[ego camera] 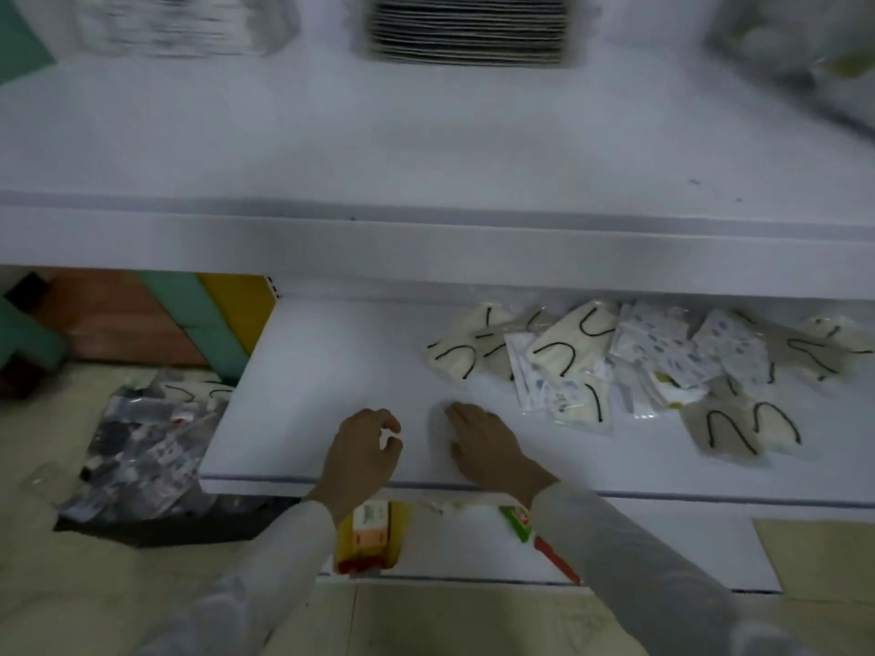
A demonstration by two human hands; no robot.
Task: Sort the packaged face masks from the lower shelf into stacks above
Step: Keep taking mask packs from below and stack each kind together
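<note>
Several packaged face masks (611, 366) lie scattered on the right half of the white lower shelf (331, 371): cream ones with black ear loops and white ones with a blue pattern. On the upper shelf (426, 149) stand a dark stack of masks (468, 28) at the back middle and a pale stack (184, 23) at the back left. My left hand (362, 454) hovers over the lower shelf's front, fingers loosely curled, holding nothing. My right hand (487, 447) lies beside it with fingers extended on the shelf, left of the pile and apart from it.
A clear bag of dark packaged items (142, 442) sits on the floor at the left. A yellow box (369, 537) and a green and red packet (525, 523) lie on the bottom ledge below my wrists. Coloured panels (189, 319) stand at the left. Cardboard (824, 556) lies at the right.
</note>
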